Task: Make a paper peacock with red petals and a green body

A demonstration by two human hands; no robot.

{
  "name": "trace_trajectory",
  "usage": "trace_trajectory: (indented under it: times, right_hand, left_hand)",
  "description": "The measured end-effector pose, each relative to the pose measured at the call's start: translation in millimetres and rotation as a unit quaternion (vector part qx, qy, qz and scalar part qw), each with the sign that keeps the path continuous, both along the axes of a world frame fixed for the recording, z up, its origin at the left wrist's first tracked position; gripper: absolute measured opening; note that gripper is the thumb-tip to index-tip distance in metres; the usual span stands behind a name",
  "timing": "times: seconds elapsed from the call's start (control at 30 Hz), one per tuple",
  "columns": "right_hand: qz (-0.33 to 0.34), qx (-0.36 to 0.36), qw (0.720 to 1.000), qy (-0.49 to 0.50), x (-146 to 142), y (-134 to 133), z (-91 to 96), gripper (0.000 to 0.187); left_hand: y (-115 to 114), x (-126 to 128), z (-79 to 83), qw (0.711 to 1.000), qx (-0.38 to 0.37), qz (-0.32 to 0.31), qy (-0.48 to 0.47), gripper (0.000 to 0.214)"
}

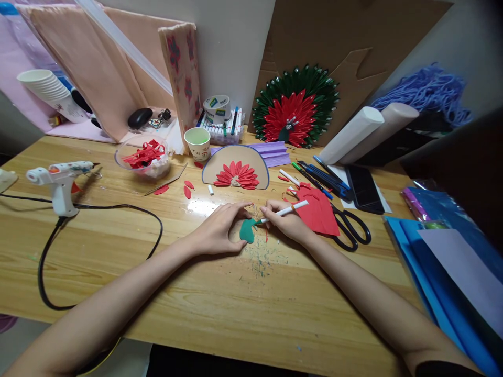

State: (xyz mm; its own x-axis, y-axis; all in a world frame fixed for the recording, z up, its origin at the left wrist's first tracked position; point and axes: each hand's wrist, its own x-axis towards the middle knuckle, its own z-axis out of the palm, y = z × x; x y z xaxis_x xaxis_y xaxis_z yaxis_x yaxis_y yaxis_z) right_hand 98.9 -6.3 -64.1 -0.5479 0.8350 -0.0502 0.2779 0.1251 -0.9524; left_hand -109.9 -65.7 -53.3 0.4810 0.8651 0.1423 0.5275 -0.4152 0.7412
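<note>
A small green cutout [247, 231] lies on the wooden table, held at its edge between the thumb and fingers of my left hand [220, 229]. In my right hand [288, 222] is a white marker [288, 209] with an orange band; its green tip touches or nearly touches the cutout's upper right. Green marks [261, 262] are scattered on the wood below. Behind my hands stands a semicircular cardboard piece [212, 170] with red paper petals [236, 174] fixed along its base. A small white marker cap [211, 190] sits in front of it.
To the left are a glue gun [65, 183] with a looping black cord and a plastic bowl [118, 157] of red scraps. Red paper [320, 209], black scissors [349, 228] and a phone [364, 188] lie right. A paper cup [197, 146] and a green-and-red feathered fan [271, 86] stand behind.
</note>
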Motion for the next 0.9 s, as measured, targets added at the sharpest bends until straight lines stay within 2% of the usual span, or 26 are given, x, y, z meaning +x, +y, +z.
trace_trajectory:
  times: [0.33, 0.9]
  right_hand:
    - [-0.003, -0.008, 1.000, -0.003, 0.8, -0.8, -1.2, 0.041]
    - [-0.001, 0.022, 0.999, -0.024, 1.0, -0.8, 0.6, 0.043]
  left_hand:
    - [0.1, 0.4, 1.6, 1.000, 0.000, 0.003, 0.001, 0.079]
    - [-0.4, 0.7, 1.5, 1.000, -0.007, 0.002, -0.006, 0.077]
